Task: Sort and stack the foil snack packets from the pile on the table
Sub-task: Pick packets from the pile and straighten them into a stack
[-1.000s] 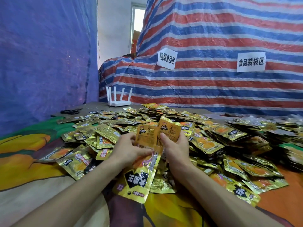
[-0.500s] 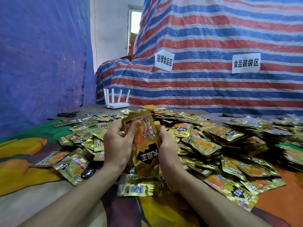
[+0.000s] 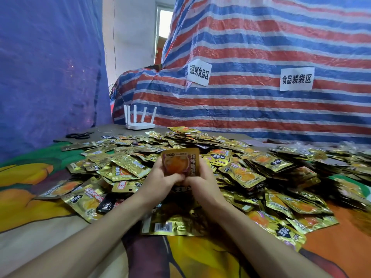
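1. At the near middle of the table, the left hand (image 3: 160,180) and the right hand (image 3: 202,181) together hold one gold foil snack packet (image 3: 180,163) upright, its printed front facing the camera.
2. Each hand's fingers are curled round a side edge of the packet, and both thumbs press close together on its lower front. I cannot tell whether more packets sit behind it.
3. Beneath the hands, and spreading far and right, the loose pile of packets (image 3: 241,175) overlaps across the fruit-print cloth (image 3: 30,197).
4. Just below the wrists, a face-down packet (image 3: 172,227) shows its barcode.
5. At the far left, a white router (image 3: 140,125) stands with its antennas up, and black scissors (image 3: 79,135) lie left of it.
6. Behind, a striped tarp (image 3: 261,47) carries two paper signs (image 3: 198,72). A blue tarp (image 3: 40,67) hangs on the left.
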A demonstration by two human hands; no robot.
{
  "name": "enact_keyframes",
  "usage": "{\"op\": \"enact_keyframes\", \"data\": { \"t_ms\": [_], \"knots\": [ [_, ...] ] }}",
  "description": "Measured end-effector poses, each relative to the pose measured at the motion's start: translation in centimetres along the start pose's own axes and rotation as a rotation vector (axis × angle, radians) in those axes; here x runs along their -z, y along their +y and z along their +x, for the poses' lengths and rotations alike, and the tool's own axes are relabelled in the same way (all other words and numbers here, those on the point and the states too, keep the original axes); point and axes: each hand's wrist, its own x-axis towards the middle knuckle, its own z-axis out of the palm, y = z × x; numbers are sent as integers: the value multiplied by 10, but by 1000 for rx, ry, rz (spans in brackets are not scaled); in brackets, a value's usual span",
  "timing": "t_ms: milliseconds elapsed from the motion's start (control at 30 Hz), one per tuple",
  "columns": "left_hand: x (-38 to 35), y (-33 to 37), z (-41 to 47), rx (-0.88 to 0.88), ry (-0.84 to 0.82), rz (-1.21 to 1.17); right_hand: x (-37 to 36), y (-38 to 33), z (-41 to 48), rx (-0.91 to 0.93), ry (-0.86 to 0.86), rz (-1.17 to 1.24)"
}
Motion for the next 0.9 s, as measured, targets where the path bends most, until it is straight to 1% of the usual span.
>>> {"op": "enact_keyframes", "data": {
  "t_ms": [100,200,300,367,433,500,567,600,667,767,833,900],
  "knots": [
    [1,-2,0,-30,-14,90,1,-3,4,-14,91,71],
    [0,0,-1,-61,-66,194,1,-7,3,40,116,38],
    [-2,4,-3,-175,-75,206,1,-9,4,53,118,102],
    [-2,5,-4,-263,-37,205,-1,-9,6,-14,74,155],
    [-1,3,-5,-252,-36,233,-3,-6,6,-82,31,140],
    [-1,1,-5,-165,-57,226,-5,-4,5,-114,8,105],
    [-2,1,-5,-102,-89,248,-4,-4,4,-128,2,15],
    [-3,3,-6,-95,-108,260,-2,-4,4,-127,14,-68],
    [-3,7,-8,-116,-128,290,7,-9,4,-109,79,-234],
    [-4,18,-11,-119,-191,315,35,-27,0,-43,178,-401],
    [-10,31,-14,-104,-218,244,66,-39,-8,-20,172,-589],
    [-21,42,-16,-77,-229,179,103,-50,-20,-86,132,-820]
  ]
}}
